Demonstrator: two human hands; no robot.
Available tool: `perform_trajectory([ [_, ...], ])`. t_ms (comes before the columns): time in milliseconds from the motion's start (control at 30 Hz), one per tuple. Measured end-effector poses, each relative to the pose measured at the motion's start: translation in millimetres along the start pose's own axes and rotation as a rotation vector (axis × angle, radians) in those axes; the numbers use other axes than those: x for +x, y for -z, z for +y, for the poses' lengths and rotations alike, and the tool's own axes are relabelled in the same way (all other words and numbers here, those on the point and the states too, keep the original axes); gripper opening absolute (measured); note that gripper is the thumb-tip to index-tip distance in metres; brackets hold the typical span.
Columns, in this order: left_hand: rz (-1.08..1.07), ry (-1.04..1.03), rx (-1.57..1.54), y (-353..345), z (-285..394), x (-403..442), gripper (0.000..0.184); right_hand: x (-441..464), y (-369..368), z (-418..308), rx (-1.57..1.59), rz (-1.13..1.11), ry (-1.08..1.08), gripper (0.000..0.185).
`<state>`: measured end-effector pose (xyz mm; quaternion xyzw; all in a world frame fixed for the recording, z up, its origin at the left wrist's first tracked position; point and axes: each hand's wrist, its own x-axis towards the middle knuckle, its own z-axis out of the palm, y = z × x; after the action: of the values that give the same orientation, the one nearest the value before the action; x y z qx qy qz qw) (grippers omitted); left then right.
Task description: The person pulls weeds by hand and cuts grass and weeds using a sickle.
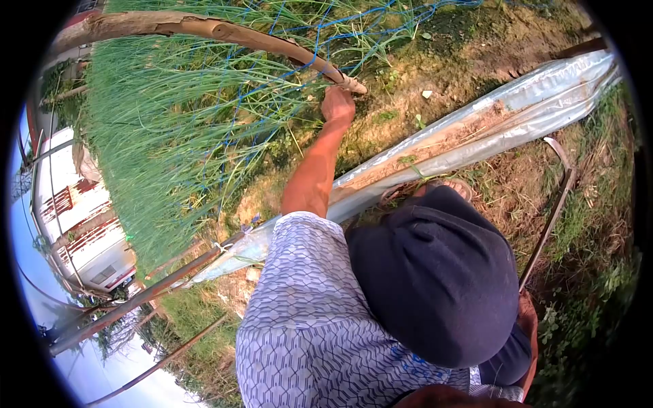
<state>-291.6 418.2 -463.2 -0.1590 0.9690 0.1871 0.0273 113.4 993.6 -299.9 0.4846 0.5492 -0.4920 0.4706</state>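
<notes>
My left arm, in a patterned sleeve, reaches forward, and my left hand is closed beside the lower end of a bent wooden pole. What its fingers hold is hidden. Thin green leaves of the onion-like plants and blue netting lie close to that hand. At the right, a sickle points away from me, its curved blade over the grass. Its handle runs down to my right hand, which shows only partly beside my dark-clothed knee.
A long strip of clear plastic sheeting edges the bed, with soil and dry bits on it. My sandalled foot stands beside it. A wooden rail crosses at lower left. A white, rusty structure stands beyond the plants.
</notes>
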Motion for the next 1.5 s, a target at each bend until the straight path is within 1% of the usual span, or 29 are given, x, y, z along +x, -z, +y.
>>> perform_trajectory([
  [33,0.000,-0.001,-0.001,-3,-1,1,0.018,-2,-1,-2,-0.004,-0.026,0.025,0.021],
  [100,-0.260,-0.015,0.189,-11,-5,7,0.018,-1,-3,-1,-0.014,-0.018,0.019,0.022],
  [133,-0.261,-0.014,0.188,-34,-19,12,0.018,0,-3,-2,-0.023,-0.012,0.013,0.023],
  [167,-0.045,-0.103,-0.081,-69,-41,17,0.017,-3,-5,-6,-0.025,-0.012,0.014,0.023],
  [233,0.172,-0.190,-0.349,-66,-37,12,0.017,-14,-14,-21,-0.066,0.011,-0.014,0.022],
  [300,0.001,-0.076,0.014,-1,16,-15,0.022,-25,-22,-32,-0.049,0.017,0.005,0.022],
  [333,0.001,-0.076,0.015,2,17,-14,0.022,-29,-26,-36,-0.028,0.021,0.028,0.023],
  [400,-0.073,0.006,0.014,7,16,-11,0.026,-37,-32,-45,-0.027,0.027,0.049,0.023],
  [433,-0.074,0.000,0.016,11,15,-9,0.026,-39,-34,-46,-0.024,0.033,0.066,0.023],
  [500,-0.237,0.185,-0.438,19,10,-9,0.035,-38,-34,-45,-0.017,0.042,0.078,0.023],
  [533,-0.241,0.184,-0.435,15,0,-14,0.035,-38,-34,-43,-0.015,0.051,0.088,0.023],
  [600,-0.254,0.146,-0.508,13,-20,-30,0.042,-36,-36,-43,0.005,0.042,0.074,0.023],
  [633,-0.269,0.109,-0.373,38,-5,-45,0.038,-34,-36,-44,0.020,0.036,0.062,0.023],
  [667,-0.262,0.116,-0.370,51,-6,-57,0.038,-32,-38,-46,0.022,0.033,0.060,0.023],
  [733,-0.266,-0.198,0.294,68,-14,-70,0.034,-31,-40,-49,0.004,0.034,0.060,0.023],
  [767,-0.307,-0.117,0.374,73,-13,-70,0.026,-31,-39,-50,-0.009,0.036,0.062,0.023],
  [933,-0.287,-0.093,0.377,69,-38,-67,0.022,-29,-44,-51,-0.007,0.033,0.055,0.022],
  [1000,-0.287,-0.104,0.359,66,-46,-63,0.021,-33,-47,-48,0.101,0.007,0.079,0.021],
  [1033,-0.299,-0.114,0.367,63,-52,-59,0.021,-37,-49,-49,0.210,-0.014,0.100,0.020],
  [1067,-0.312,-0.127,0.376,60,-58,-56,0.021,-42,-51,-51,0.213,-0.014,0.099,0.020],
  [1100,-0.313,-0.132,0.378,65,-59,-56,0.021,-49,-54,-57,0.172,0.052,0.104,0.021],
  [1167,-0.287,-0.322,0.221,82,-59,-57,0.028,-54,-56,-61,0.087,0.144,0.107,0.023],
  [1200,-0.292,-0.322,0.225,85,-59,-54,0.028,-52,-54,-59,0.061,0.152,0.102,0.023],
  [1267,-0.499,-0.199,0.318,89,-58,-43,0.037,-42,-48,-52,0.030,0.138,0.104,0.024],
  [1300,-0.496,-0.200,0.316,87,-61,-39,0.037,-39,-47,-50,0.022,0.136,0.107,0.024],
  [1367,-0.127,0.097,0.178,79,-67,-25,0.038,-37,-49,-47,0.022,0.141,0.114,0.025],
  [1400,-0.130,0.090,0.178,75,-73,-18,0.038,-35,-47,-46,0.014,0.142,0.116,0.025],
  [1467,-0.033,0.111,0.230,53,-102,1,0.032,-34,-48,-44,0.017,0.154,0.118,0.026],
  [1500,-0.102,-0.387,0.675,27,-153,19,0.029,-33,-45,-44,0.019,0.151,0.114,0.027],
])
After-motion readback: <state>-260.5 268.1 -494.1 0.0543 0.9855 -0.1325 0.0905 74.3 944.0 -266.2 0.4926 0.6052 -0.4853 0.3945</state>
